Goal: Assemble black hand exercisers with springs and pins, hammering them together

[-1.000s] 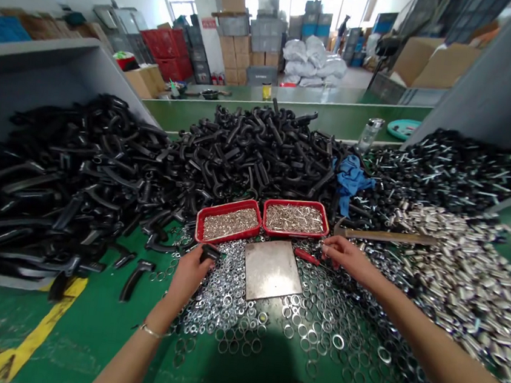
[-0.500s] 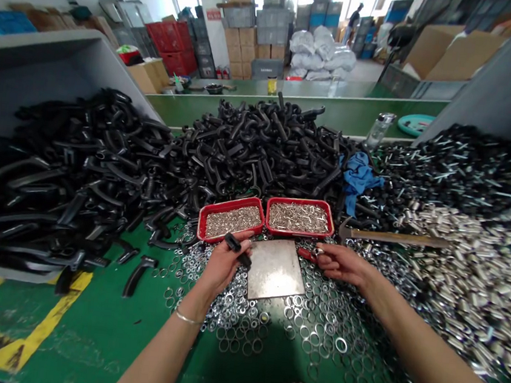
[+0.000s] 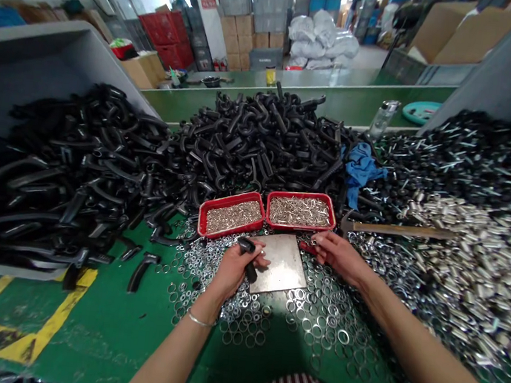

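My left hand (image 3: pixel 235 267) grips a black curved plastic handle (image 3: pixel 249 258) and holds it upright at the left edge of a square metal plate (image 3: pixel 281 264). My right hand (image 3: pixel 337 255) rests at the plate's right corner, fingers pinched near a small red-handled tool (image 3: pixel 306 246); what the fingers hold is too small to make out. Two red trays (image 3: pixel 231 216) (image 3: pixel 301 211) full of small metal pins sit just beyond the plate. Loose metal washers (image 3: pixel 315 319) cover the green table around the plate.
A large heap of black handles (image 3: pixel 103 163) fills the left and middle of the table. Silver sleeves (image 3: pixel 466 268) pile up on the right. A hammer (image 3: pixel 393 229) lies right of the trays, a blue cloth (image 3: pixel 361 169) behind it. A grey bin wall (image 3: pixel 31 64) stands left.
My left hand has carried the black handle rightward from the washers to the plate's left edge. My right hand has shifted slightly left toward the plate's corner.
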Available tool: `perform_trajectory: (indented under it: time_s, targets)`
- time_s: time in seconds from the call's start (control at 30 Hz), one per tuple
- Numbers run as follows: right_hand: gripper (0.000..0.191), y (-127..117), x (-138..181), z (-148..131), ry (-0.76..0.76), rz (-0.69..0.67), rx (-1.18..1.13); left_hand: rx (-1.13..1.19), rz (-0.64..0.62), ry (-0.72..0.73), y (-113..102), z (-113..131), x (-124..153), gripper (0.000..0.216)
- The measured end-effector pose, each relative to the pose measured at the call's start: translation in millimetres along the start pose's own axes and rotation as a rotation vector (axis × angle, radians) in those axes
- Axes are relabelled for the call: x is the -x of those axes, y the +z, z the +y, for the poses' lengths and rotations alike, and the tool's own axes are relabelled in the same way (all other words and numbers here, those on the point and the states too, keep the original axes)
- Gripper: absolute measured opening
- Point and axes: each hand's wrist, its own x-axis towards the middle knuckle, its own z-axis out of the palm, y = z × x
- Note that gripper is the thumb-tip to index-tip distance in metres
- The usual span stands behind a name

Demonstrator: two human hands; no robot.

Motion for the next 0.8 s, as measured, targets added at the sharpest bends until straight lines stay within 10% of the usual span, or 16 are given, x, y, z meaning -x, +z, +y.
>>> perform_trajectory:
  time_s: [0.27, 0.53, 0.8]
  targets:
    - [0.036, 16.5, 1.5, 6.3, -0.145, 0.189, 0.330, 0.037, 0.008, -0.029, 21.9, -19.9, 0.4, 0.043]
    - [0.027, 37.7, 10.5, 15.3, 0.035, -0.036, -0.155, 0.092, 0.012, -0.032, 38.1, -27.8, 5.3, 0.042]
    - [0.028, 68.6, 26.0, 23.4, -0.001, -0.105, -0.014, -0.034, 0.086, 0.044, 49.2, -31.6, 10.8, 0.033]
